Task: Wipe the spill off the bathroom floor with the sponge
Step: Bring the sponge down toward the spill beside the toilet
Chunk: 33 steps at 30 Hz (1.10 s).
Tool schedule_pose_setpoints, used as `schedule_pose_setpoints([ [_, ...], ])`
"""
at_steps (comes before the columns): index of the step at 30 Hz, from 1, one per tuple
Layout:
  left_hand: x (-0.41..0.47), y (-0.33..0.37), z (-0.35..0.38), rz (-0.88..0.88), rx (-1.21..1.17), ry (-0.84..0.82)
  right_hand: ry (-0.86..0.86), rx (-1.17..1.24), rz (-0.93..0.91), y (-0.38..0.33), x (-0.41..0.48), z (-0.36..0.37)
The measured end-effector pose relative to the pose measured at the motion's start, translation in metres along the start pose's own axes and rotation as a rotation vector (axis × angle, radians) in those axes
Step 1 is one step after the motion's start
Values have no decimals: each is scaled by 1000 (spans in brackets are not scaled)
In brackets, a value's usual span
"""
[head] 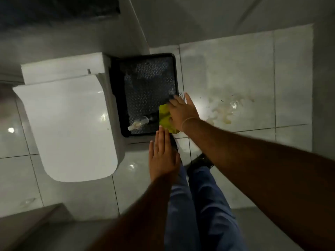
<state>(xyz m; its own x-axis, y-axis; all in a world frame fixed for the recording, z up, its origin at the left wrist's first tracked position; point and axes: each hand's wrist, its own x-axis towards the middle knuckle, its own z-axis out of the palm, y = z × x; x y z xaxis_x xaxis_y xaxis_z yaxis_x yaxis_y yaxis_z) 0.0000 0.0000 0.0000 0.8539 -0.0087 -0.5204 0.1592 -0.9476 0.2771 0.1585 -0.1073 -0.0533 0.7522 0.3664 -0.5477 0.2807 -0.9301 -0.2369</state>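
Note:
A yellow-green sponge [164, 115] lies at the near right corner of a black tray [117, 98] on the floor. My right hand [181, 111] rests over the sponge's right half with the fingers stretched out, not curled around it. My left hand [162, 156] hovers flat and empty just in front of the tray, fingers together and pointing at the sponge. The spill [223, 110] is a yellowish wet patch with small bits in it, on the pale floor tiles to the right of the tray.
A white toilet [72, 122] with its lid down stands left of the tray. A small clear bottle [137, 123] lies in the tray. My legs in blue trousers [197, 205] and dark shoes [200, 161] are below the hands. Walls close in at the top and right.

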Motion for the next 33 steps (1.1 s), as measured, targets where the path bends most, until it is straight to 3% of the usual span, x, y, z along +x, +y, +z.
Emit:
schedule_pose_setpoints([
  [5, 7, -16, 23, 0, -5, -32, -57, -77, -42, -7, 29, 29],
  [15, 2, -9, 47, -17, 54, -27, -47, -24, 117, -15, 54, 29],
  [22, 8, -11, 67, 16, 128, -334, -80, 192, 136, -6, 61, 31],
  [24, 10, -14, 76, 14, 98, -390, -101, 343, 85, 1, 52, 32],
  [28, 16, -4, 78, 36, 45, -429, -141, 943, 20, 19, 7, 31],
  [30, 22, 7, 77, 54, 26, -446, -74, 1133, 88, 34, -20, 33],
  [33, 37, 25, 82, 47, -28, -479, 47, 1462, 353, 69, -59, 51],
])
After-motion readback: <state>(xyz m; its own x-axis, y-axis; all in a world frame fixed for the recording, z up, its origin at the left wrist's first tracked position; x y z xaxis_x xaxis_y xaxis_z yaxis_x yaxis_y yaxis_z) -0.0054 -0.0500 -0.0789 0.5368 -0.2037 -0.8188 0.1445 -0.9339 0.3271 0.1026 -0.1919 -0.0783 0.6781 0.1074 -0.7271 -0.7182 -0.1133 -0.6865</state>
